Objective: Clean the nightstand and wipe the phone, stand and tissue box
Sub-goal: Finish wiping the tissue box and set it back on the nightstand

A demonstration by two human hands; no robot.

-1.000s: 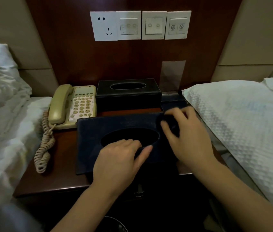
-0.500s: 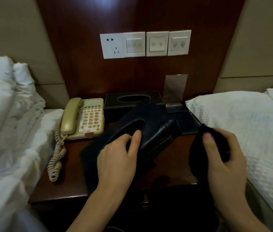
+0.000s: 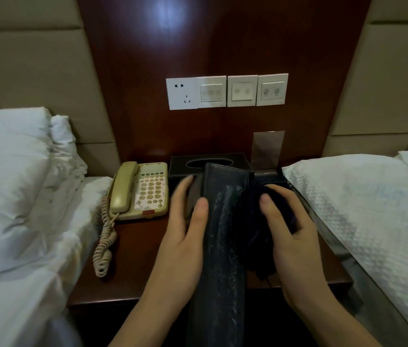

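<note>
Tipped up since half a second ago, the box cover (image 3: 223,236) now stands on edge above the nightstand (image 3: 132,266), one streaked side facing up. Left hand (image 3: 182,244) grips its left face, thumb on the near edge. Right hand (image 3: 290,236) is closed around a dark cloth (image 3: 255,221) pressed against its right side. Behind stand the tissue box (image 3: 180,164), the phone (image 3: 142,191) to its left.

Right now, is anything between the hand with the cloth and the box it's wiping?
Nothing visible. The right hand presses the dark cloth straight against the side of the tissue box cover, which the left hand holds tipped up.
</note>
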